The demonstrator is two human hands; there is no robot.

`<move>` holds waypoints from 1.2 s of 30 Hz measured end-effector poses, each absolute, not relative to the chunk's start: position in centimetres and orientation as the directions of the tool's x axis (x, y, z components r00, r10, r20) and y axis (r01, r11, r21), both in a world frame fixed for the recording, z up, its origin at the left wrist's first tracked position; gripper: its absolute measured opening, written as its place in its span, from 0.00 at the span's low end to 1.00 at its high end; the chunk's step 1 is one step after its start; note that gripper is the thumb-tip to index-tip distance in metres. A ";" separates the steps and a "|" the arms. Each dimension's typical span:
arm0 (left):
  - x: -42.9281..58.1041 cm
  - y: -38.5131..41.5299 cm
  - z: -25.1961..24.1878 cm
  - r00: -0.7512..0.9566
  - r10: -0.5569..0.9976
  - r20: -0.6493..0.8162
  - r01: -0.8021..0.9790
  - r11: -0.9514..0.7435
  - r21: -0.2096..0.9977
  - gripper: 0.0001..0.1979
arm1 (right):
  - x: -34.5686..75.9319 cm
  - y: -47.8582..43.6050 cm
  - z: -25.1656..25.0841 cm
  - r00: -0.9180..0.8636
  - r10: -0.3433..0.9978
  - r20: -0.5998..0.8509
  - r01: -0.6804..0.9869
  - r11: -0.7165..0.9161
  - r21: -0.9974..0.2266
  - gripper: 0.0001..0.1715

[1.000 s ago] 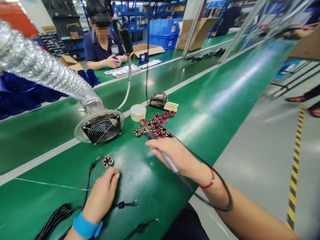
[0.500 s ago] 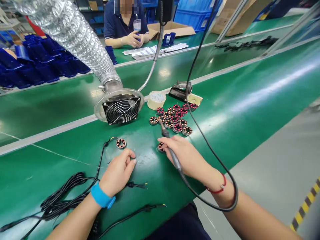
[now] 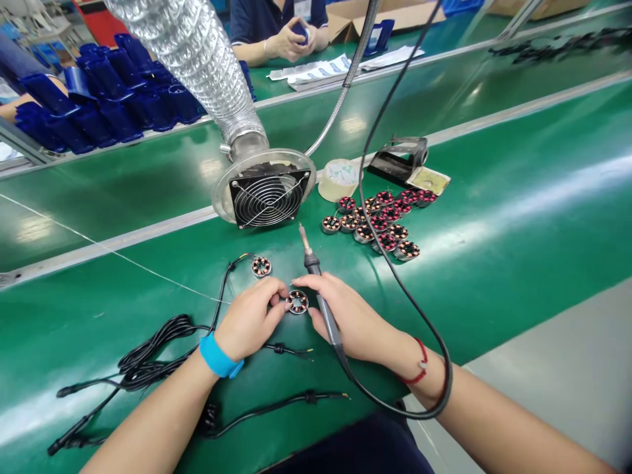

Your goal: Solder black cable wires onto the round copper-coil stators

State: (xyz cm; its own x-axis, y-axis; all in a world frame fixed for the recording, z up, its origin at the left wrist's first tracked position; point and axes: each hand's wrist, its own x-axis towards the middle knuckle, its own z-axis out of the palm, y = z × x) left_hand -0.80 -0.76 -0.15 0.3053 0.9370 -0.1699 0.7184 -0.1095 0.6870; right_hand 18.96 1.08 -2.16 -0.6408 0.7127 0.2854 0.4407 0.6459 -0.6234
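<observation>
From my distant post I had the ring-shaped coil (image 3: pixel 303 304) between the fingers of both hands, right of the left fingertips and left of the right thumb. The left hand (image 3: pixel 249 316) was the nearer: its thumb and forefinger were bent toward each other at the coil's left edge, but I could not tell whether they pinched the rim or merely touched it. The right forefinger reached over the iron to just beyond the coil's far edge, and the right thumb lay just beside its right edge; I could not be sure of contact there. Being round, the coil gave me no long axis to read. Its copper-wound face looked upward, and I could not tell whether its underside met the green bench (image 3: pixel 434 296).

My right hand (image 3: pixel 358 322) had the soldering iron (image 3: pixel 328 319) wrapped in its fingers. The iron's long axis ran from near the wrist out past the forefinger, leaning slightly left, so its bare tip pointed away from me, beyond the coil and well apart from it.

Past the left fingertips, a second coil (image 3: pixel 261 266) lay with a black cable attached. Beyond the right fingers and to their right I saw a cluster of coils (image 3: pixel 379 222). On the near side of the left fingers, another cable's end (image 3: pixel 296 351) showed bared leads pointing right.
</observation>
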 end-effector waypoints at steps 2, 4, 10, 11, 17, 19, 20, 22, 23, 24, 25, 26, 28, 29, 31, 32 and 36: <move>-0.6 -0.7 -0.2 0.299 0.943 -0.147 0.706 -0.115 0.699 0.04 | 18.7 1.1 -2.3 -0.671 0.700 0.244 0.426 0.634 -0.645 0.24; -0.5 -0.6 -0.3 0.290 0.949 -0.126 0.702 -0.122 0.701 0.06 | 18.4 1.2 -2.5 -0.692 0.688 0.221 0.423 0.634 -0.648 0.23; -0.9 -0.6 -0.3 0.220 0.974 -0.061 0.679 -0.108 0.726 0.04 | 18.5 1.2 -3.0 -0.673 0.695 0.256 0.420 0.642 -0.641 0.23; -0.9 -0.6 -0.3 0.229 0.971 -0.073 0.667 -0.102 0.738 0.02 | 18.6 1.1 -3.0 -0.667 0.692 0.274 0.414 0.651 -0.636 0.23; -0.4 -1.0 -0.1 0.261 0.950 -0.174 0.734 -0.078 0.674 0.06 | 18.7 1.0 -2.7 -0.708 0.659 0.254 0.439 0.693 -0.572 0.21; -0.4 -1.0 -0.2 0.286 0.943 -0.171 0.745 -0.107 0.658 0.06 | 18.7 1.0 -2.6 -0.732 0.644 0.224 0.450 0.703 -0.551 0.21; -0.4 -0.9 -0.2 0.301 0.939 -0.165 0.744 -0.123 0.656 0.06 | 18.7 1.0 -2.5 -0.737 0.640 0.218 0.451 0.706 -0.546 0.20; -0.7 -0.8 -0.2 0.328 0.933 -0.148 0.736 -0.154 0.660 0.07 | 18.9 1.0 -2.5 -0.739 0.636 0.224 0.444 0.709 -0.548 0.20; -0.8 -0.8 -0.2 0.341 0.930 -0.136 0.730 -0.171 0.661 0.07 | 19.0 1.1 -2.5 -0.737 0.634 0.234 0.434 0.709 -0.555 0.20; -0.9 -0.8 -0.1 0.354 0.928 -0.117 0.725 -0.193 0.662 0.07 | 19.1 1.1 -2.5 -0.734 0.633 0.246 0.421 0.707 -0.568 0.20; -1.0 -0.8 -0.1 0.365 0.927 -0.087 0.718 -0.221 0.660 0.07 | 19.2 1.1 -2.5 -0.728 0.635 0.258 0.404 0.702 -0.586 0.20; -1.1 -0.8 0.0 0.370 0.928 -0.046 0.713 -0.252 0.654 0.07 | 19.4 1.2 -2.5 -0.715 0.642 0.276 0.385 0.691 -0.612 0.20; -1.3 -0.8 0.2 0.342 0.938 0.062 0.704 -0.300 0.643 0.07 | 19.7 1.3 -2.6 -0.661 0.683 0.310 0.340 0.641 -0.688 0.22; -1.3 -0.8 0.3 0.307 0.944 0.119 0.701 -0.309 0.643 0.08 | 19.8 1.3 -2.6 -0.621 0.716 0.318 0.315 0.599 -0.736 0.23; -1.3 -0.9 0.5 0.225 0.953 0.201 0.682 -0.302 0.666 0.08 | 20.0 1.5 -2.8 -0.534 0.788 0.305 0.255 0.495 -0.831 0.27; -1.3 -0.9 0.5 0.194 0.958 0.213 0.663 -0.288 0.691 0.07 | 20.1 1.5 -2.9 -0.498 0.816 0.293 0.221 0.447 -0.867 0.28; -0.8 -1.3 0.5 0.227 0.973 0.048 0.545 -0.168 0.821 0.02 | 20.1 1.5 -3.3 -0.433 0.850 0.301 0.128 0.388 -0.913 0.30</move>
State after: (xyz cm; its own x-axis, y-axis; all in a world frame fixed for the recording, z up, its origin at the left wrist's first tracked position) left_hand -0.76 -1.32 0.49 0.2272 0.9727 0.0480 0.5451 -0.1678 0.8214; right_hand 20.06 1.48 -3.26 -0.4330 0.8497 0.3007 0.1280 0.3882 -0.9126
